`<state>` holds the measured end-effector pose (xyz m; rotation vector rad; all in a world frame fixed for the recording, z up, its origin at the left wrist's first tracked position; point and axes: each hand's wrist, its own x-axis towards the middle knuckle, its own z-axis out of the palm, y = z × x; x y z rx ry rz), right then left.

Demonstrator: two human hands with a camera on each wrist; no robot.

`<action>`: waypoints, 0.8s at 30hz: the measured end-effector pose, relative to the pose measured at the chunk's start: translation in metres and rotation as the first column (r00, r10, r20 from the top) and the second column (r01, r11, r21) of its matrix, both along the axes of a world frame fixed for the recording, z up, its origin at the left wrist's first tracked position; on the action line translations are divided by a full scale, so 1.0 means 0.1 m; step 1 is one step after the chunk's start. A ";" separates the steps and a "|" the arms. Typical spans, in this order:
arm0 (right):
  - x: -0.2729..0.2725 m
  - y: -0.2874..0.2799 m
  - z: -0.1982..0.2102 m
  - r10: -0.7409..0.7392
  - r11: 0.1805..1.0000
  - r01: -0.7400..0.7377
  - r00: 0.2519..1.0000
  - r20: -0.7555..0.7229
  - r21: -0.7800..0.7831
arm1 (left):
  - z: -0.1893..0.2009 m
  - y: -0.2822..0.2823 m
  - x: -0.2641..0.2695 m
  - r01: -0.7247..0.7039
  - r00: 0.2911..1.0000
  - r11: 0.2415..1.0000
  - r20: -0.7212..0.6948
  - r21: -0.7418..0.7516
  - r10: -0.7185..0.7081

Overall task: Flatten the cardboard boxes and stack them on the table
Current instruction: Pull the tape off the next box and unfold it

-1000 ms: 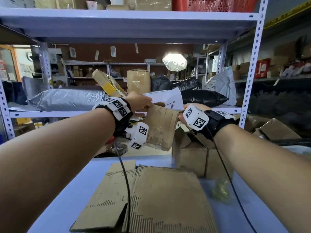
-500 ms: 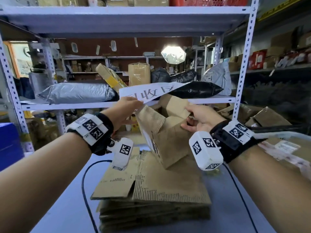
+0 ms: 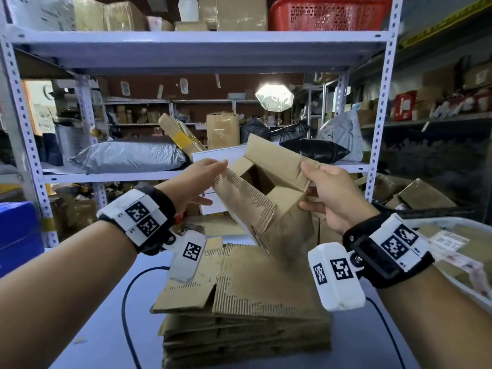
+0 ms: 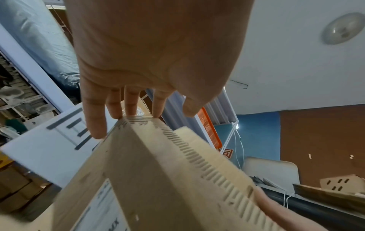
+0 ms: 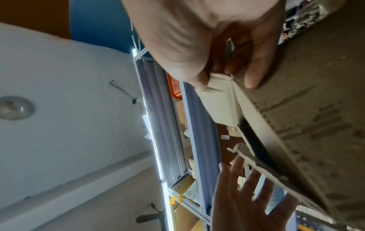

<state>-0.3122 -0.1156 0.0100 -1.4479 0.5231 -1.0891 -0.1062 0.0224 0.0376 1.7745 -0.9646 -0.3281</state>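
An open brown cardboard box (image 3: 255, 209) is held in the air above a stack of flattened boxes (image 3: 247, 315) on the pale blue table (image 3: 93, 328). Its open end faces up towards me, flaps spread. My left hand (image 3: 202, 177) touches the box's upper left corner with straight fingers (image 4: 126, 109), seen against the box edge (image 4: 158, 171) in the left wrist view. My right hand (image 3: 327, 193) pinches a flap on the right side between thumb and fingers. In the right wrist view that right hand (image 5: 227, 70) pinches the flap of the box (image 5: 296, 125).
A metal shelf upright (image 3: 378, 129) and a shelf of parcels stand just behind the box. A white bin (image 3: 452, 235) of cardboard sits at the right, a blue crate (image 3: 16, 230) at the left. A black cable (image 3: 127, 302) lies on the table beside the stack.
The box has come from the shelf towards me and turned so its open end shows. My right hand has shifted to pinch a flap; my left fingers have straightened at the corner.
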 end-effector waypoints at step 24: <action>0.08 -0.16 -0.57 -0.173 0.935 0.089 0.960 -0.220 -0.344 | -0.62 -0.01 -0.03 -0.064 0.997 0.930 0.059 0.362 0.045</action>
